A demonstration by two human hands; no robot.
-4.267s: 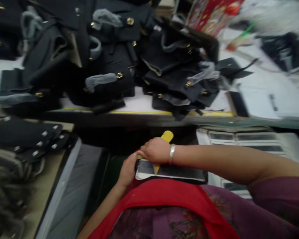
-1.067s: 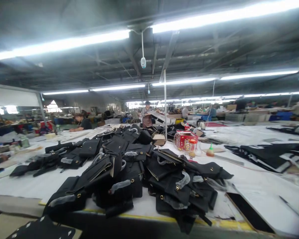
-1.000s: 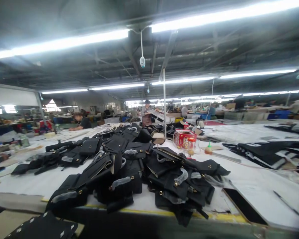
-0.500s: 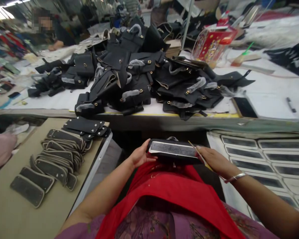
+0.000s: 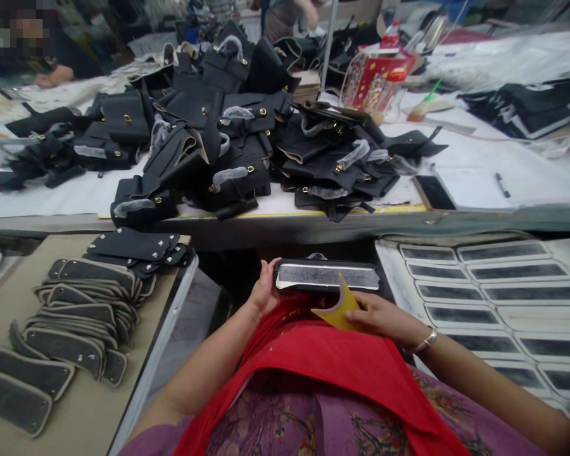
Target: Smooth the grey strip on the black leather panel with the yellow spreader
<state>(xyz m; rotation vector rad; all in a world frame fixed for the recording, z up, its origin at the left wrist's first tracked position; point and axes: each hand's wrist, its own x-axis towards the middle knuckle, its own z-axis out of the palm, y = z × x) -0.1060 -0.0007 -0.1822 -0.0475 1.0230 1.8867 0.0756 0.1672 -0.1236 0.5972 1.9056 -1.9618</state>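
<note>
In the head view, a black bag (image 5: 323,276) is held just beyond the red apron (image 5: 313,354), its left end gripped by the left hand (image 5: 266,290), while the yellow scraper (image 5: 341,310), previously edge-on, is now turned broadside, pinched by the right hand (image 5: 382,316).

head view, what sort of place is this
Probably a bag workshop: black handbags with plastic-wrapped handles lie heaped on a table, and pale-edged dark panels are stacked at left.
</note>
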